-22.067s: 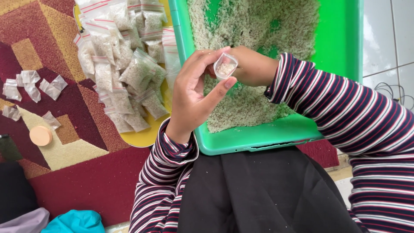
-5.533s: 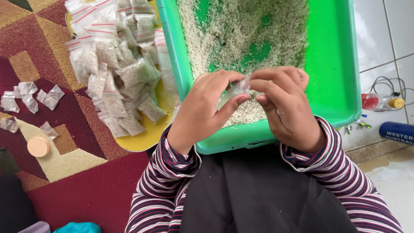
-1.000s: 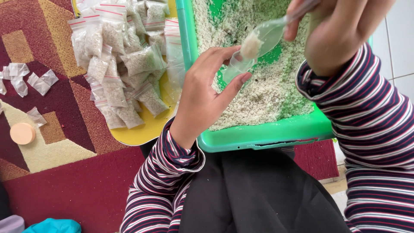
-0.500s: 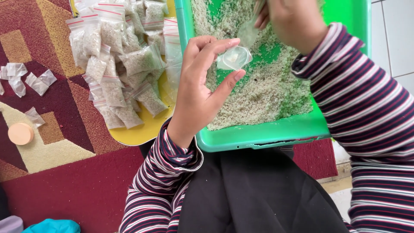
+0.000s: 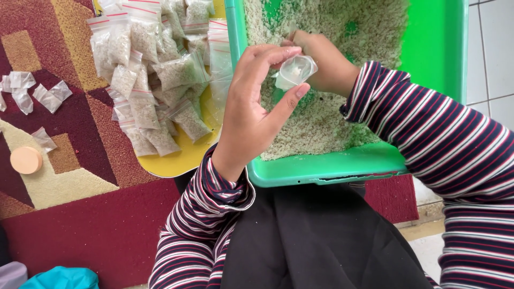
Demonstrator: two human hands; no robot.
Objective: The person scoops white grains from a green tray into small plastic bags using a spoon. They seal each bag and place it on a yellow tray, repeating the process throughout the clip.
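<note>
My left hand [image 5: 256, 112] holds a small clear plastic bag [image 5: 295, 71] open between thumb and fingers, over the green tray [image 5: 326, 167]. The bag has a little pale grain in it. My right hand [image 5: 321, 63] is down in the pale grain [image 5: 332, 32] that fills the tray, just behind the bag; its fingers are mostly hidden, so what it holds cannot be made out. Both arms wear striped sleeves.
A yellow tray [image 5: 176, 160] to the left holds several filled clear bags with red zip strips [image 5: 155, 69]. Empty small bags [image 5: 37, 93] and a round orange lid [image 5: 25, 160] lie on the patterned red carpet [image 5: 80, 214]. White floor tiles [image 5: 492, 59] are at the right.
My right hand has dropped from above the tray down into the grain behind the bag. The left hand keeps the bag held open in nearly the same spot.
</note>
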